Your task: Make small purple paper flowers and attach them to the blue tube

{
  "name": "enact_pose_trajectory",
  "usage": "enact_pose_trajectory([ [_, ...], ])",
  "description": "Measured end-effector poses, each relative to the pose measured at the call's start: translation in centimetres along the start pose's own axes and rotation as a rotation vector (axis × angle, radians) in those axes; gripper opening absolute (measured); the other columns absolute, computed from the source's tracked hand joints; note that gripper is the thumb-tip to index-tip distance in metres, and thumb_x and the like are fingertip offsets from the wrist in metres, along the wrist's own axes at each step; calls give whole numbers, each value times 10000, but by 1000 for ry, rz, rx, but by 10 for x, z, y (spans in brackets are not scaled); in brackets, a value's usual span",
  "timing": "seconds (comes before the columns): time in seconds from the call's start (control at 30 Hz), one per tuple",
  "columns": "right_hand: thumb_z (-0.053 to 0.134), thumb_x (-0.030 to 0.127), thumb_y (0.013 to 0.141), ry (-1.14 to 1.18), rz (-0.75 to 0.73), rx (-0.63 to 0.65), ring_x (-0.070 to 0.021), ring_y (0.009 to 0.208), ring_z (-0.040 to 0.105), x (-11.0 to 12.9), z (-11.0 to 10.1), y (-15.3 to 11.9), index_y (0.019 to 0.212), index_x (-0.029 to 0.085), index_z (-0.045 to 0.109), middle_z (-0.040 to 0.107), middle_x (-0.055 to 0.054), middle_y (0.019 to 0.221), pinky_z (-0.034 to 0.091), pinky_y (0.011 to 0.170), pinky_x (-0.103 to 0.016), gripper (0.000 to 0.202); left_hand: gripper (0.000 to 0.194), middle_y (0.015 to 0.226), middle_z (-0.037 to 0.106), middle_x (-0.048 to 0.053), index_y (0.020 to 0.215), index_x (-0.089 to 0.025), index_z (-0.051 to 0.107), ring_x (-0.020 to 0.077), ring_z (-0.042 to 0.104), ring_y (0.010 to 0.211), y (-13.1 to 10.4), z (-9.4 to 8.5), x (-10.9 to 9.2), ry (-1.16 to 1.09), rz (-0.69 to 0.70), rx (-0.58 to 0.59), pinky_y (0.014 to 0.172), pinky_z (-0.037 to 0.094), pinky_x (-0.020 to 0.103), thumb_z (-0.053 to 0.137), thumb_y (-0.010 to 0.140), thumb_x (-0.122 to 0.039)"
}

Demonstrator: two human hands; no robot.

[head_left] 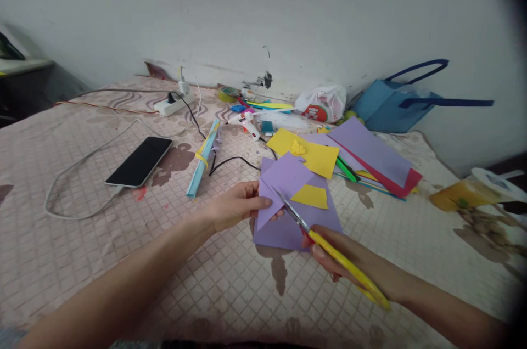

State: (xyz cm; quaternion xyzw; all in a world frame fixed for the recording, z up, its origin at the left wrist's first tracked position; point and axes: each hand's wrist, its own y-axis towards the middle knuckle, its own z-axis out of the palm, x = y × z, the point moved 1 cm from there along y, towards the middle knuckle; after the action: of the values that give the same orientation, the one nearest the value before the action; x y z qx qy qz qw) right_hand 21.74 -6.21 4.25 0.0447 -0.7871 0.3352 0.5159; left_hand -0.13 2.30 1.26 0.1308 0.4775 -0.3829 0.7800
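Near the middle of the table, my left hand (242, 207) pinches a small purple paper piece (287, 174) by its lower left edge, thumb on top. My right hand (343, 253) is closed on yellow-handled scissors (341, 261), whose metal blades point up and left and lie over the purple piece. Beneath them is a larger purple sheet (284, 234) on the table, with a yellow paper strip (312, 197) on it. Another yellow sheet (323, 159) lies just behind, with small yellow scraps on top.
A phone (140, 162) with a cable and a rolled blue paper (201, 165) lie left. Behind are a glue gun (247, 125) and power strip (175, 104). Stacked sheets (374, 154), a green cutter (348, 169), a blue bag (395, 105) and a drink cup (473, 192) are right.
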Motion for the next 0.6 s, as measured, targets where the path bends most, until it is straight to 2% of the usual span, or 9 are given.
enact_pose_trajectory([
  [0.3, 462, 558, 841, 17, -16, 0, -85, 528, 352, 0, 0, 1, 726, 194, 480, 407, 31, 608, 337, 504, -221, 382, 140, 833, 688, 74, 883, -115, 617, 135, 628, 745, 0, 2, 0, 2, 15, 9, 715, 463, 252, 664, 763, -172],
  [0.6, 472, 560, 830, -19, 28, 0, -91, 537, 355, 0, -1, 0, 724, 191, 489, 417, 20, 624, 351, 510, -223, 384, 163, 851, 680, 81, 897, -110, 622, 136, 624, 756, 1, -1, 2, 1, 26, 28, 726, 464, 252, 671, 761, -184],
])
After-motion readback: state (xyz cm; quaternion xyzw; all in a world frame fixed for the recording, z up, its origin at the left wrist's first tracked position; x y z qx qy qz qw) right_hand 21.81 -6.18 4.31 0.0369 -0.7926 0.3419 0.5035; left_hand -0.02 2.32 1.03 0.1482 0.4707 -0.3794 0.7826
